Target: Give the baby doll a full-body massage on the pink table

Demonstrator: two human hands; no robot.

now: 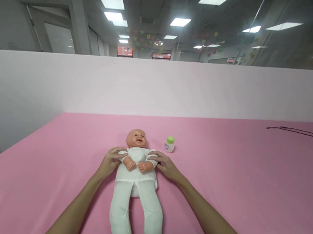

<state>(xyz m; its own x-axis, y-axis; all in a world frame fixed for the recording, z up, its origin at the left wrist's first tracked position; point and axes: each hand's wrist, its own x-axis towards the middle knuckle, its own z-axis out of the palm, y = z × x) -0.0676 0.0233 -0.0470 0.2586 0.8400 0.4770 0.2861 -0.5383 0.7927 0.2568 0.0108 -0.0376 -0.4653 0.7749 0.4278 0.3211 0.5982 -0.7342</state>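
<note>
Head view, the only feed I have; clock directions are read from the middle of the doll's trunk, 12 being away from me. I find the doll [134,173] lying on its back on the pink worktop [246,181], left of the middle of my view. Its head points to 12, its legs run towards 6 to 7, and its lower legs reach past the near edge and out of frame. The clothing is white; both doll forearms lie over the front of the trunk.

My left hand [113,157], between 10 and 11 o'clock, touches the doll's upper arm, fingers laid over the sleeve. My right hand [165,165], at 3 o'clock, has its fingers on the opposite sleeve. Both hands are partly curved, fingers slightly parted; I cannot tell whether they grip or merely rest.

At 2 o'clock, near the right hand but apart from it, a small jar [169,145] stands with its green lid on; its print is too small to read. Well apart at 3 o'clock lies a dark cable [307,133]. A white partition [150,81] backs the worktop at 12.
</note>
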